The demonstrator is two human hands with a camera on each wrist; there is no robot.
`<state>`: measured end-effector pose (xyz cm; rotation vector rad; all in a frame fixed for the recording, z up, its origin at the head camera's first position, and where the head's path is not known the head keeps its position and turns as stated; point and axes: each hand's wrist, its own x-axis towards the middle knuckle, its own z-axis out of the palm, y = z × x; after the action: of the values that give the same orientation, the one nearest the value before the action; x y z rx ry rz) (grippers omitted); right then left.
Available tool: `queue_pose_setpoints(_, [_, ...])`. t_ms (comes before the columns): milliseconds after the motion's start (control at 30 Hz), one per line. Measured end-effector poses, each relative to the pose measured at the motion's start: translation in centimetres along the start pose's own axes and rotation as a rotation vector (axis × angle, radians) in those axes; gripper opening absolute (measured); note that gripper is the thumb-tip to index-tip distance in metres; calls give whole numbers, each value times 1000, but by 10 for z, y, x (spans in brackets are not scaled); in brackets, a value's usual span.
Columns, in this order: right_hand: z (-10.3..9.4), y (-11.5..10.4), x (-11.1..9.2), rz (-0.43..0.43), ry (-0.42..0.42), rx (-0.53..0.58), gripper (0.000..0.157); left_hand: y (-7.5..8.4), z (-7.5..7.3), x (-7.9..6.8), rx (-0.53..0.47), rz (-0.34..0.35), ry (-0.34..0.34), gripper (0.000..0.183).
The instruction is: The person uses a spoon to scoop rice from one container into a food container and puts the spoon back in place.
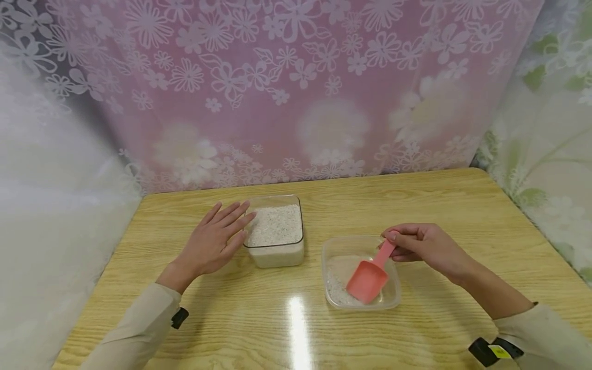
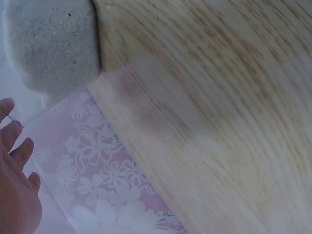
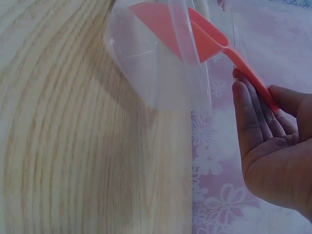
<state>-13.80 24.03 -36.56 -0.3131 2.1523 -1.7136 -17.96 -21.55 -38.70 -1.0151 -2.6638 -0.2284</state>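
A pink scoop (image 1: 367,281) is held by its handle between the thumb and fingers of my right hand (image 1: 427,249). Its blade dips inside a clear plastic container (image 1: 327,257) that has a little pale, grainy material (image 1: 336,290) at the bottom left. In the right wrist view the scoop (image 3: 204,39) slants over the container's rim, with the handle across my fingers. My left hand (image 1: 215,241) has its fingers spread, the fingertips at the left rim of a square clear container (image 1: 279,255). That one is filled high with whitish grains (image 1: 275,225).
Both containers stand on a wood-grain table (image 1: 222,329), the full one farther back and to the left. Behind the table hangs a pink flowered curtain (image 1: 277,128), with pale floral cloth (image 1: 546,169) along the right side.
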Motion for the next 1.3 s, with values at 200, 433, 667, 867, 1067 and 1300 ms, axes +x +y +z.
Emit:
queue_pose_setpoints(200, [-2, -6, 0, -38, -2, -94, 43, -1, -3, 0, 20, 3, -20, 49])
queue_pose_setpoints(433, [-5, -14, -1, -90, -7, -135, 38, 0, -3, 0, 22, -3, -28, 49])
queue_pose_setpoints(667, [-18, -13, 0, -22, 67, 46, 37, 0, -2, -1, 22, -7, -31, 49])
queue_pose_setpoints(867, [-31, -11, 3, -26, 54, 346, 22, 0, -3, -1, 34, -4, -28, 49])
queue_pose_setpoints(1067, [-36, -18, 11, -45, 31, 573, 22, 0, -3, 0, 39, -6, -35, 49])
queue_pose_setpoints(1300, [-30, -35, 27, -49, 71, 667, 21, 1, -4, 0, 43, -8, -36, 49])
